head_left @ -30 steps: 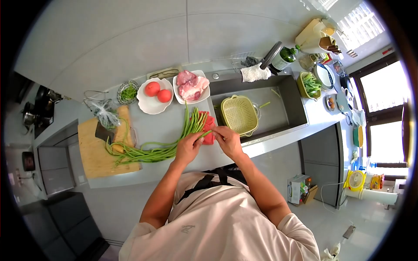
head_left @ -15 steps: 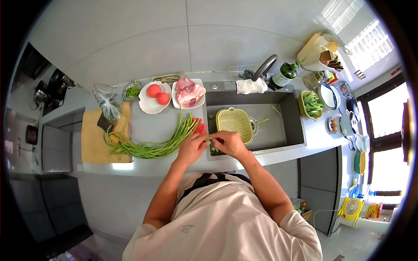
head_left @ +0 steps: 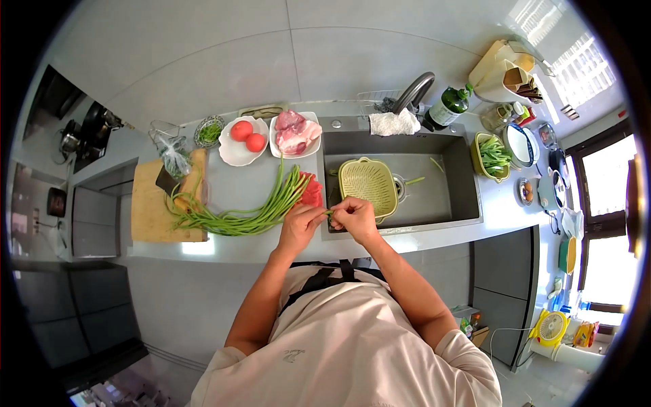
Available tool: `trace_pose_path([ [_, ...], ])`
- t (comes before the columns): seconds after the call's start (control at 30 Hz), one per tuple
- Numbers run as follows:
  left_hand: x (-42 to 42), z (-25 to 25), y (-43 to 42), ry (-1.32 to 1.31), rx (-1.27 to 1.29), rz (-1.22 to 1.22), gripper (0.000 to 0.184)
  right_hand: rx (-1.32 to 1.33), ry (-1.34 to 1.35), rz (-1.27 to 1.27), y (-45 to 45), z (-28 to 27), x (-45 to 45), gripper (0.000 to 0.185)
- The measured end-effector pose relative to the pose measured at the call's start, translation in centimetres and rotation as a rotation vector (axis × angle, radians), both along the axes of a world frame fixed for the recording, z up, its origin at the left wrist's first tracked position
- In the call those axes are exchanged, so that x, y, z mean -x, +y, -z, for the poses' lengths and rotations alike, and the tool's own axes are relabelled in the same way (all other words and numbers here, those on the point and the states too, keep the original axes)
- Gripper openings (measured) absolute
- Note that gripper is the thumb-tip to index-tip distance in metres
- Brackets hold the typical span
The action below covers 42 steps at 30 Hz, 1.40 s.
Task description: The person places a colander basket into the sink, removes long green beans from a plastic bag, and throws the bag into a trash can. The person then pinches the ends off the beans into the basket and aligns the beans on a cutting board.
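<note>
At the left of the frame, a wooden cutting board bore a dark blade, its upper part hidden by a clear plastic bag whose contents were hard to make out. A small patterned bowl in the upper left held chopped greens. To its right, a white scalloped dish held two tomatoes, and a white square bowl held raw meat.

Below these, a bundle of long green beans stretched from the board to the left hand, partly covering something red that could not be identified. Near the centre, the left hand and the right hand pinched a short bit of bean between their fingertips, the fingers hiding most of it.

Right of centre, the sink held a yellow-green colander, its near edge partly behind the right hand, and a loose green piece beside the drain. At the right, a green basket held cut green beans.
</note>
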<state>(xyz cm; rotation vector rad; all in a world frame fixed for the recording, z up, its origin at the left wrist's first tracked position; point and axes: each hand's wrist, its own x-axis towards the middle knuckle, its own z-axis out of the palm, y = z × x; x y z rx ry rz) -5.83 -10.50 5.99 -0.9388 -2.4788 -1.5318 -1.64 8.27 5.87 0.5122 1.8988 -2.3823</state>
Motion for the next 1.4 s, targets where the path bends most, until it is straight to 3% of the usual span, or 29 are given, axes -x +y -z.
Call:
trace_pose_path([
  [0.07, -0.4, 0.9, -0.4, -0.066, -0.067, -0.037, 0.017, 0.19, -0.064, 0.083, 0.2, 0.5, 0.2, 0.003],
  [0.17, -0.9, 1.4, -1.2, -0.142, -0.052, -0.05, 0.017, 0.262, 0.006, 0.214, 1.1, 0.3, 0.4, 0.004],
  [0.33, -0.8, 2.2, -0.2, -0.159, 0.154, -0.026, 0.024, 0.146, 0.007, 0.138, 1.4, 0.7, -0.6, 0.011],
  [0.5, -0.7, 4.3, 1.5, -0.009, 0.295, -0.042, 0.034, 0.1, -0.113, 0.32, 2.7, 2.2, -3.1, 0.013],
  [0.63, -1.4, 4.2, 4.1, 0.016, 0.259, -0.045, 0.04, 0.015, -0.157, 0.454, 6.8, 3.5, -5.7, 0.015],
  [0.87, -2.8, 8.5, 9.3, -0.366, 0.178, 0.046, 0.031, -0.037, -0.151, 0.613, 13.6, 5.1, -8.4, 0.012],
  [0.97, -3.2, 9.1, 10.8, -0.371, 0.134, 0.04, 0.03, -0.047, -0.171, 0.645, 15.9, 5.8, -8.7, 0.011],
  [1.2, -3.3, 11.3, 12.4, -0.388, 0.184, -0.053, 0.032, -0.086, -0.202, 0.709, 19.5, 6.9, -8.1, 0.034],
  [1.4, -1.6, 16.1, 13.9, -0.554, 0.463, -0.187, 0.04, -0.092, -0.256, 0.566, 19.2, 8.7, -7.1, 0.03],
])
